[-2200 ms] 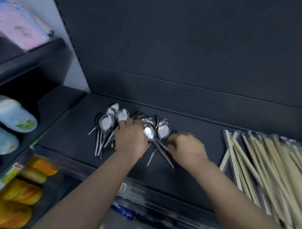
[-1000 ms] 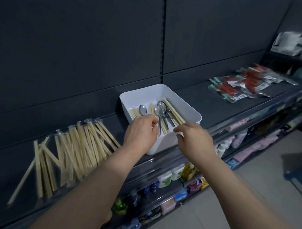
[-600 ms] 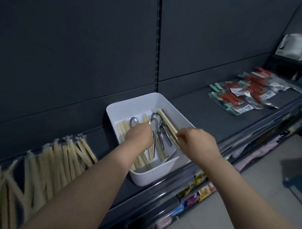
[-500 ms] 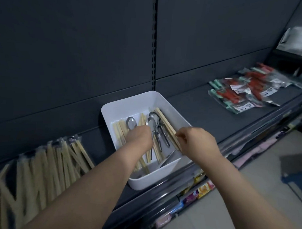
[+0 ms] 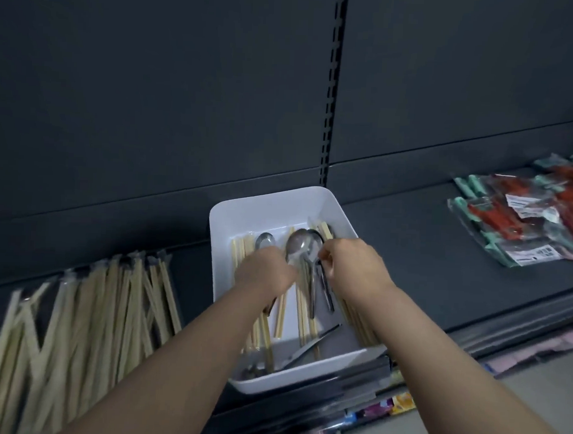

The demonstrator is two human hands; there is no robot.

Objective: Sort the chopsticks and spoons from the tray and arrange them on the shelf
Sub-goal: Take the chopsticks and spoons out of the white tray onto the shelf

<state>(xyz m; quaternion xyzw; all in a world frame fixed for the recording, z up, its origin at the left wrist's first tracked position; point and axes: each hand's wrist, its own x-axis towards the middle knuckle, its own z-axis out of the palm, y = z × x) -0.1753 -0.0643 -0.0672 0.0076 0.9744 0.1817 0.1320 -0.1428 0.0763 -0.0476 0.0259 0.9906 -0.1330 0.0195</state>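
Note:
A white tray [image 5: 269, 200] sits on the dark shelf [image 5: 407, 253]; inside lie metal spoons [image 5: 298, 246] mixed with pale wooden chopsticks [image 5: 302, 318]. My left hand [image 5: 265, 274] reaches down into the tray's left half, fingers curled over chopsticks and a small spoon's [image 5: 265, 240] handle; what it holds is hidden. My right hand [image 5: 351, 271] is in the tray's right half, its fingertips pinched at the edge of a dark spoon bowl [image 5: 317, 242]. A row of wrapped chopsticks [image 5: 97, 307] lies fanned out on the shelf to the left.
Packets with red and green contents [image 5: 522, 218] lie on the shelf at the right. The dark back panel [image 5: 217, 100] rises behind the tray. Lower shelves with colourful goods [image 5: 398, 404] show below the shelf edge.
My view swung from the spoon pile on the shelf's left to the tray. Both hands left the spoons, moved right and went down into the tray; the right hand closed in on a spoon.

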